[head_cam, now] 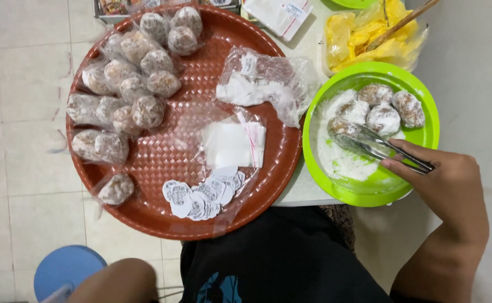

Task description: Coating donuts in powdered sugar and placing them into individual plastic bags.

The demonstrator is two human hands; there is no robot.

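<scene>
- Right hand at the near right edge of the green bowl; fingers closed around the handles of metal tongs; grip looks firm, thumb on the near side.
- Tongs run up and left from the hand into the bowl; their tips sit at the lowest-left powdered ball; arms look drawn close about it, though I cannot tell whether they truly pinch it or only rest against it.
- Step in hand, as I judge it: rolling or picking one ball in the white powder; next move calls for a steady squeeze and a clean lift without crushing the soft piece.
- That ball lies well apart from the fingers, at the far end of the tongs; four more coated balls cluster just behind it, touching one another.
- Left hand not in view; only a bare knee shows at bottom left; its state I cannot report.
- Outward: woven red-brown tray left of the bowl, carrying wrapped balls, a bag of small clear bags, round paper labels and a bag of white powder; a tub of yellow pieces beyond the bowl; blue stool on the floor.
</scene>
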